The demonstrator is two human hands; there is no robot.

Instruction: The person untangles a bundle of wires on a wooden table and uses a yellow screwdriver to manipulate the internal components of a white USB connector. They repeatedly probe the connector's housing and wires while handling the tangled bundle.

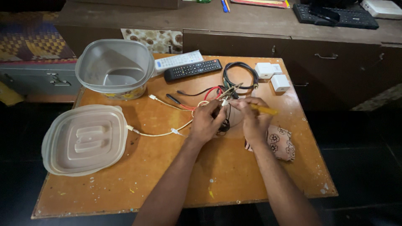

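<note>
Yellow pencil (264, 110) in right hand (254, 121) points right, near-level.

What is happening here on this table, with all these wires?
A person is working with both hands on a tangle of cables at the middle of a wooden table. The left hand grips the bundle, while the right hand pinches it and holds a yellow-handled tool. A floral cloth lies beside the right hand. An open plastic container stands at the back left, with its lid lying apart in front of it. Two remote controls and white adapters lie behind.
</note>
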